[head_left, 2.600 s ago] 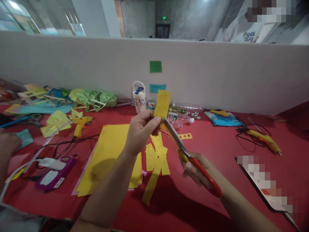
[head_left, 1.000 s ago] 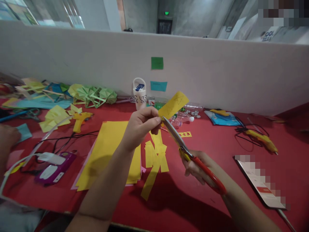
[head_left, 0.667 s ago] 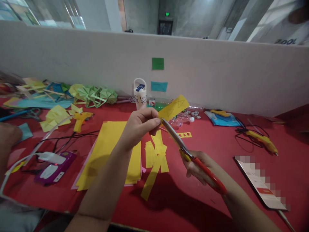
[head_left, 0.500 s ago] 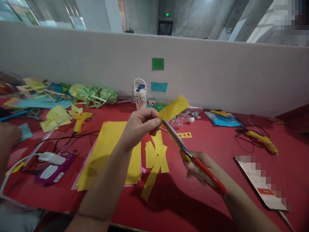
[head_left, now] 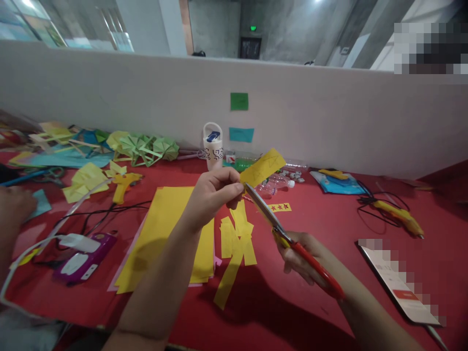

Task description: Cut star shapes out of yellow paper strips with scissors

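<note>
Between the thumb and fingers of my left hand (head_left: pixel 219 195) is the lower left end of a yellow paper strip (head_left: pixel 263 165) with faint drawn lines. My right hand (head_left: pixel 305 256) is wrapped round red-handled scissors (head_left: pixel 268 212), whose tips touch the strip's lower edge beside my left fingertips. Below the hands, several cut yellow pieces (head_left: pixel 227 239) lie on the red table (head_left: pixel 285 312). A small yellow strip with red stars (head_left: pixel 281 207) rests behind the scissors. Yellow sheets (head_left: pixel 168 209) are stacked under my left forearm.
At the left are a purple power strip (head_left: pixel 87 258), a yellow glue gun (head_left: pixel 124 185) and another person's hand (head_left: pixel 16 202). A white cup (head_left: pixel 214 151) and plastic bottles (head_left: pixel 280 181) stand or lie near the partition. On the right are another glue gun (head_left: pixel 398 217) and a phone (head_left: pixel 398 285).
The whole view has shifted slightly downward in the picture. Both hands keep nearly the same hold on the strip and scissors.
</note>
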Tool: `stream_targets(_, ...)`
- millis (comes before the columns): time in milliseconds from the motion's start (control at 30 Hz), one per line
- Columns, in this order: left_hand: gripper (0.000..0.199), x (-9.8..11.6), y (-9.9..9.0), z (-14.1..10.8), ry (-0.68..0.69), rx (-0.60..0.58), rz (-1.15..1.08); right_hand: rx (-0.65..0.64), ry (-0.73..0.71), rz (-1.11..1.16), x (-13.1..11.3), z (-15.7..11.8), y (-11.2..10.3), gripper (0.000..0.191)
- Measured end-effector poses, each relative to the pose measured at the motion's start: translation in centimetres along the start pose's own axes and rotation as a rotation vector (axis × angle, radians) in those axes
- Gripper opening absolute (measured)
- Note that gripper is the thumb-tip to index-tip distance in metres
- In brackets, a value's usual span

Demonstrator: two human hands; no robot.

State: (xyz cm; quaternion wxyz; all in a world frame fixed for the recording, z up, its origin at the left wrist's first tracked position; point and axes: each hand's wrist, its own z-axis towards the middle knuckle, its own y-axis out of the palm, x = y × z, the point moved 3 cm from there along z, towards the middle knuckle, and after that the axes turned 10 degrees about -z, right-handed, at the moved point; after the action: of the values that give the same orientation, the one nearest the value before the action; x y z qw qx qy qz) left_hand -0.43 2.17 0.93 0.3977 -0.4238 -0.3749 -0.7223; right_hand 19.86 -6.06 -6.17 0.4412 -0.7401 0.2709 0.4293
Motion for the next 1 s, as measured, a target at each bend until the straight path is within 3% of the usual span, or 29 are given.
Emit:
stream_targets(300,0.015,0.2,0.0,-0.2,0.044,0.022,0.056,0.025,0.022,-0.035,0.0,0.0,-0.4,0.052)
stream_targets(633,0.013,0.5,1.1,-0.1,0.070,0.067,0.067,0.016,-0.078,0.006,-0.1,0.3,0.1,0.056)
stream_targets(1000,0.007,0.4,1.2,-0.3,0.040,0.038,0.020,0.039,-0.146,0.009,-0.8,0.3,0.2,0.056)
